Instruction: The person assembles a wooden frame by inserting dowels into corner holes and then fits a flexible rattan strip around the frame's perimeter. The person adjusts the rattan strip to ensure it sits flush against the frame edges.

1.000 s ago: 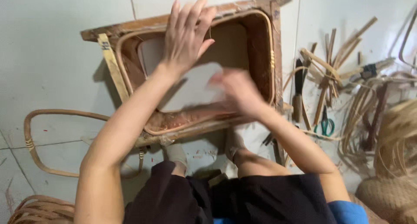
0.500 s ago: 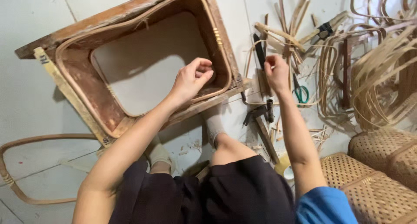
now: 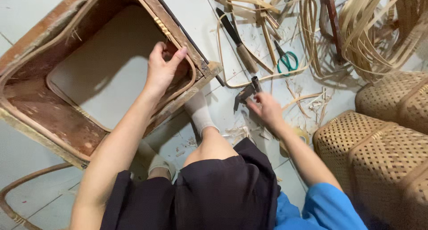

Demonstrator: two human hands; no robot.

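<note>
On a pale tiled floor [image 3: 26, 149], seen from above: a person sits low, dark shorts [image 3: 214, 194] and a blue sleeve [image 3: 321, 207] at the bottom edge, feet in white socks [image 3: 199, 114] planted among wood shavings.

Left hand [image 3: 164, 69]: reaches over the near corner of a worn wooden frame [image 3: 40, 123]. Fingers curled over the inner edge, thumb raised and apart, the hand gripping the cane strip [image 3: 189, 80] that lines the inside of the frame. The frame lies tilted on the floor, open in the middle, floor showing through it.

Right hand [image 3: 267, 109]: down at the floor just right of the sock, fingers closing round a small dark metal tool [image 3: 246, 93]. Hand is blurred; cannot tell how firm the grip is. The tool's head points up and left, its handle end next to a thin cane loop [image 3: 232, 78] lying on the tiles.

Right of the arm: two woven baskets [image 3: 379, 154] with an open lattice pattern, standing close together; a third sits just behind them.

Farther out: a long knife with a wooden handle [image 3: 238, 43], blade pointing away. Beside it, scissors with green handles [image 3: 285, 60]. Beyond these, loose sticks [image 3: 249, 2] crossing each other, and a big tangled bundle of pale cane strips [image 3: 370, 29] at the top right.

Bottom left corner: a bent cane hoop [image 3: 18, 192] on the floor, partly out of view.
</note>
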